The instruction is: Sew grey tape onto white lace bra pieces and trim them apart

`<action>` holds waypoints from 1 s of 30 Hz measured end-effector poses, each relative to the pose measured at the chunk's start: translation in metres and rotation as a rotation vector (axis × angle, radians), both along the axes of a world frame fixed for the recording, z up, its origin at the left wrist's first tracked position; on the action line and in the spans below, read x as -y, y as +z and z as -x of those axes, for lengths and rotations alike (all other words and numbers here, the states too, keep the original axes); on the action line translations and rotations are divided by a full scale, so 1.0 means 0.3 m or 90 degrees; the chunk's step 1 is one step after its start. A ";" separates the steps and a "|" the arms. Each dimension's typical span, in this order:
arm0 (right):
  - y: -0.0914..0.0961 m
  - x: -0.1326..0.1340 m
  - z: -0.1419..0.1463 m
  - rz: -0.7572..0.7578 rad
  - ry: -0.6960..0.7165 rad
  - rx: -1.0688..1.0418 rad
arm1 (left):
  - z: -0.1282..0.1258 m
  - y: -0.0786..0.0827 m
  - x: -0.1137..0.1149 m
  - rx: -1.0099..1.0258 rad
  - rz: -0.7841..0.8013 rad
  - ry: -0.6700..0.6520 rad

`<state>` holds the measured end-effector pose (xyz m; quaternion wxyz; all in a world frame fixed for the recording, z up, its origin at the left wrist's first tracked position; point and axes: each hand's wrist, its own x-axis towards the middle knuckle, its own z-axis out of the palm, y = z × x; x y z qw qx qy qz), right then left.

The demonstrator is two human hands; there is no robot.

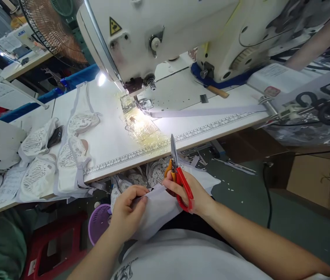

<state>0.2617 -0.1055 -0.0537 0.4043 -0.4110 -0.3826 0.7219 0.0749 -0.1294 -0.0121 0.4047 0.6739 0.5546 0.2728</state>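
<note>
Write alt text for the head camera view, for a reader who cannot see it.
A person's right hand holds red-handled scissors, blades pointing away, while the left hand pinches white fabric just off the near edge of a white table. On the table stands a white sewing machine; white lace bras lie toward the picture's left.

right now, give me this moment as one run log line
left hand: pinching white fabric; right hand: holding red-handled metal scissors; blades: pointing toward white table
</note>
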 end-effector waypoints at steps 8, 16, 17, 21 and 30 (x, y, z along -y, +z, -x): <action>0.016 0.024 -0.011 -0.041 0.017 0.118 | -0.004 0.002 0.006 -0.016 -0.039 -0.037; -0.020 0.055 -0.024 -0.142 0.046 0.209 | -0.067 -0.036 -0.015 0.063 0.049 0.002; -0.023 0.054 -0.040 -0.163 0.061 0.209 | -0.069 -0.047 -0.017 0.107 0.100 0.035; -0.032 0.051 -0.126 -0.247 0.145 0.269 | -0.064 -0.078 -0.018 0.253 0.240 0.153; -0.020 0.093 -0.166 -0.282 0.399 0.424 | -0.063 -0.086 -0.020 0.332 0.238 0.192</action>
